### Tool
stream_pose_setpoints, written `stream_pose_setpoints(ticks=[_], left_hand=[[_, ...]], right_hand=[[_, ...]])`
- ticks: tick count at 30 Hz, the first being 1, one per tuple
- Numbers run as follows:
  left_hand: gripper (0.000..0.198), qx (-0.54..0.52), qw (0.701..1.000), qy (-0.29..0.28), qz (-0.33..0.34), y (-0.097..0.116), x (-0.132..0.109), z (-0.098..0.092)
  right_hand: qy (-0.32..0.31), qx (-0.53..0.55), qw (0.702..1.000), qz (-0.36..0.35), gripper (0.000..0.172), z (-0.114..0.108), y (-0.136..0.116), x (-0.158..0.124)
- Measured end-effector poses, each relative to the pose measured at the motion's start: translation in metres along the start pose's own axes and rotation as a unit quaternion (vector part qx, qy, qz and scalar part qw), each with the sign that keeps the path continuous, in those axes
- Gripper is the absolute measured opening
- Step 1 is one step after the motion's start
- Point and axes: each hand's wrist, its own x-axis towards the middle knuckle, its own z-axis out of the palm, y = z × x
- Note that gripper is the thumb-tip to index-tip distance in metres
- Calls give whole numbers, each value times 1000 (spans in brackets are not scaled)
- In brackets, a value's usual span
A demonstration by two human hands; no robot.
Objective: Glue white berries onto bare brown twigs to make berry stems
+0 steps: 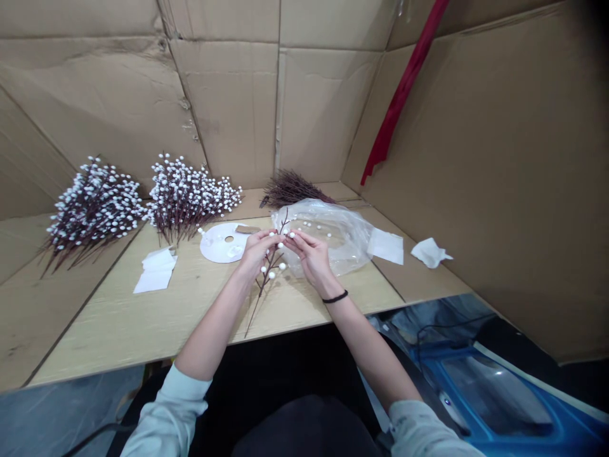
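The berry branch [263,284] is slanting between the person's two hands by the near left side of the clear plastic bag [356,230], its long axis running away from the person and a little rightward, with the bare lower end pointing back from the bag toward the front edge of the table [190,317]. The left hand [257,249], farther left of the bag, is pinching the branch around its upper part and is being the nearer to the main stem; the right hand [311,255], in front of the bag, is closing thumb and fingertips on the branch beside a white berry, though whether they are gripping berry or twig cannot be told. A white disc [213,246] is lying left of the bag, two berry bunches [95,203] [183,190] are resting farther left and beyond it, and bare twigs [295,188] are lying just behind it
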Motion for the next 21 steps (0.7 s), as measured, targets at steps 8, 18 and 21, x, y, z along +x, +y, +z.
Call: stream_pose_setpoints(ticks=[8, 18, 21], left_hand=[[33, -15, 1000, 15, 3, -5, 3, -1], [35, -4, 1000, 22, 10, 1, -4, 4], [38, 1, 1000, 31, 7, -1, -3, 2]], right_hand=[[-1, -2, 1000, -8, 19, 1, 1, -1], [14, -13, 1000, -14, 18, 1, 4, 0], [18, -14, 1000, -18, 17, 1, 4, 0]])
